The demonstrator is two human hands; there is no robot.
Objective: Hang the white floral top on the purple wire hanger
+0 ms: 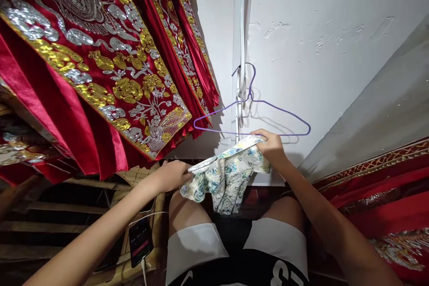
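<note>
A small white garment [225, 174] with a blue-green floral print is stretched between my two hands above my knees. My left hand [172, 175] is closed on its left end. My right hand [272, 145] is closed on its right end, just below the bottom bar of a purple wire hanger [251, 114]. The hanger hangs by its hook on the white wall [318, 53], with nothing on it. The lower part of the garment droops between my legs.
Red garments with gold and silver embroidery [100, 62] hang at the upper left, close to the hanger. More red embroidered cloth [385, 201] lies at the right. A phone on a white cable [140, 240] rests on woven furniture by my left leg.
</note>
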